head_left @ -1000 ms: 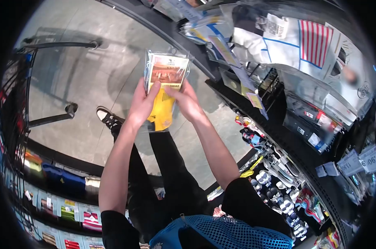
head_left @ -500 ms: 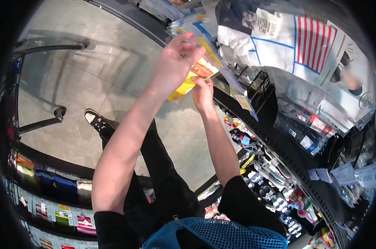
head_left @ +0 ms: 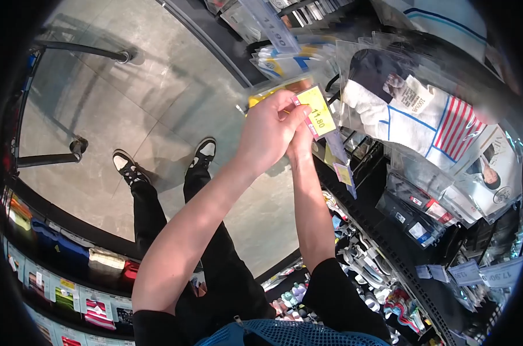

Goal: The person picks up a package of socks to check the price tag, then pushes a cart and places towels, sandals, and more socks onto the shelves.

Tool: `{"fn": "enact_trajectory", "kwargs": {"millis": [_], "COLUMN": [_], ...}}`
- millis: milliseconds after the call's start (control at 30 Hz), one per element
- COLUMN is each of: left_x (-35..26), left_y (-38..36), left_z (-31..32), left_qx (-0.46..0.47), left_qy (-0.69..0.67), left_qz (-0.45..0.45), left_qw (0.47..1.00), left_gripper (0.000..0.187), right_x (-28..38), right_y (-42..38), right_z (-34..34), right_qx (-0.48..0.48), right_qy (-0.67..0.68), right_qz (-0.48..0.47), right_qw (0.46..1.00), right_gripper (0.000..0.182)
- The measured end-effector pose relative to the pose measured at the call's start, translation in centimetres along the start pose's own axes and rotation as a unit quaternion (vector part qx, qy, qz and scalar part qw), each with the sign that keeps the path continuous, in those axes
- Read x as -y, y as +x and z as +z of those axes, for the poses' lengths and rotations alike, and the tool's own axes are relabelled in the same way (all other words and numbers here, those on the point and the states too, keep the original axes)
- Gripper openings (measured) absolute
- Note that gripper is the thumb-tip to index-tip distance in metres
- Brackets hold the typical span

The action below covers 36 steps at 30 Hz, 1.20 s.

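Observation:
My left hand pinches the edge of a yellow price tag that reads 11.80, in a clear holder with a pink strip. Behind it is my right hand, with its fingers mostly hidden; it appears to stay closed on a yellow package, which shows only in part beyond my left hand. Just past the hands, clear-wrapped packs with blue and yellow hang from the rack.
White socks with red stripes hang in clear packs at right, near dark packaged goods. Small shoes fill a lower shelf. A black metal frame stands on the tiled floor at left. Folded goods line the lower-left shelf.
My left hand has moved right and down, onto the yellow price tag. My right hand has shifted up and right behind it, and the yellow package is now mostly covered.

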<state>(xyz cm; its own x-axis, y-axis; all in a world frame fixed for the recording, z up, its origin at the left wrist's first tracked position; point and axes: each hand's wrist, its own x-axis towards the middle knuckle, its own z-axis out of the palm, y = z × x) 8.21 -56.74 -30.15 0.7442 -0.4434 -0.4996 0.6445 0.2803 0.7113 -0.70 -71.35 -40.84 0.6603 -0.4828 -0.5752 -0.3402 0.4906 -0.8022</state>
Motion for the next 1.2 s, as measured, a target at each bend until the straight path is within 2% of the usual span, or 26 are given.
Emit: {"fn": "enact_trajectory", "kwargs": {"millis": [33,133,200,300,367,500,667,800,900,967,1100,1200], "left_x": [0.0,-0.3,-0.4,0.1,0.1,0.2,0.2,0.1,0.2,0.2,0.2,0.4], "left_y": [0.1,0.0,0.0,0.2,0.2,0.2,0.4,0.3,0.4,0.4,0.5,0.5], "left_z": [0.0,-0.1,-0.2,-0.1,-0.2,-0.2,-0.4,-0.5,-0.5,-0.4,-0.5,-0.5], "left_qx": [0.002,0.013,0.013,0.009,0.008,0.010,0.025,0.020,0.023,0.019,0.027,0.014], "left_qy": [0.008,0.026,0.031,0.016,0.008,0.016,-0.001,0.028,0.021,0.021,0.006,0.015], "left_qz": [0.007,0.001,-0.012,0.001,-0.007,-0.008,-0.010,-0.004,-0.006,-0.009,-0.009,-0.003], "left_qw": [1.000,1.000,0.999,1.000,1.000,1.000,1.000,0.999,0.999,1.000,1.000,1.000], "left_gripper": [0.014,0.012,0.012,0.013,0.014,0.016,0.018,0.018,0.018,0.018,0.018,0.017], "right_x": [-0.1,-0.2,0.5,1.2,1.2,1.4,1.2,0.6,0.2,0.4,1.4,1.3], "right_y": [-0.5,-2.0,-2.2,-1.8,-1.2,-0.6,0.7,1.4,1.4,0.4,-1.1,0.4], "right_z": [0.3,1.2,1.8,1.5,1.0,0.4,-0.9,-1.9,-2.5,-1.9,-0.3,-1.3], "right_qx": [-0.008,0.002,-0.007,-0.052,-0.062,-0.046,0.027,0.026,-0.029,-0.053,-0.059,-0.049], "right_qy": [-0.049,-0.076,-0.080,-0.114,-0.209,-0.228,-0.250,-0.207,-0.236,-0.304,-0.278,-0.316], "right_qz": [-0.009,-0.048,-0.041,-0.047,-0.089,-0.081,-0.083,-0.088,-0.104,-0.160,-0.171,-0.162], "right_qw": [0.999,0.996,0.996,0.991,0.972,0.969,0.964,0.974,0.966,0.938,0.943,0.933], "right_gripper": [0.024,0.024,0.024,0.023,0.023,0.025,0.027,0.026,0.024,0.022,0.021,0.024]}}
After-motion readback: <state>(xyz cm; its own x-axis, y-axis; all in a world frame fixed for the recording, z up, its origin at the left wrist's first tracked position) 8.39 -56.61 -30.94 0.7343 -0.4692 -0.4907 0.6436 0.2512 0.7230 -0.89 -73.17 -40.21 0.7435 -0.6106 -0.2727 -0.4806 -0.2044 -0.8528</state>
